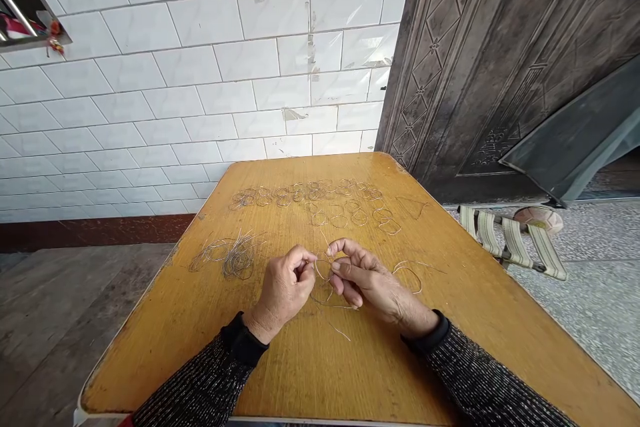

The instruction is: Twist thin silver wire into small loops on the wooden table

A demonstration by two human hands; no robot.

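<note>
Over the middle of the wooden table, my left hand (290,282) and my right hand (364,275) face each other around a thin wire loop (322,271). The left thumb and forefinger pinch the loop's left side, with the other fingers curled in. On its right side, my right thumb and fingers grip the wire, whose loose end (324,237) sticks up past the fingertips. Just below lies a curved wire (323,302), partly hidden by the hands. Nearer to me is a short wire piece (340,331). Another loose wire loop (411,277) rests right of my right hand.
A tangled wire bundle (239,259) lies on the table (300,373) at left. Several wire rings (313,192) form rows toward the back, beside a bent wire (413,207). White tiled wall (215,53) stands behind; a strapped folding stool (515,243) and dark door (465,80) are at right.
</note>
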